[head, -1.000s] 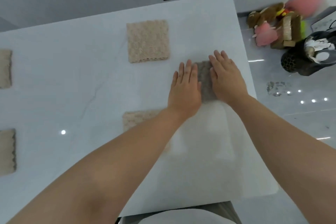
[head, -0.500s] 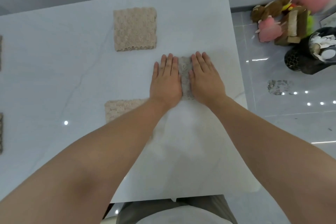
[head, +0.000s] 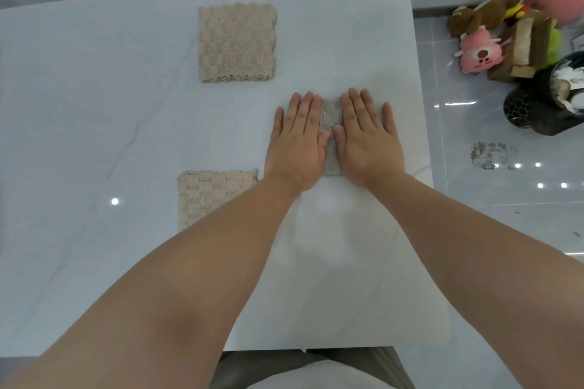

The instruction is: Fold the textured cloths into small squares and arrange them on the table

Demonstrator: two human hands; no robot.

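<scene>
Below, white veined table (head: 94, 123) beside glossy floor (head: 493, 224).

Three textured cloths lie on the white tabletop (head: 94, 104), two beige and one grey.
The far beige cloth (head: 237, 43) lies flat as a neat folded square with a scalloped near edge. The near beige cloth (head: 215, 196) is also squared, though only partly in sight. The grey cloth (head: 331, 123) to their right shows as a narrow fuzzy strip between the left hand (head: 297, 145) and right hand (head: 366, 139), both flat on it; it is apparently folded small.
</scene>
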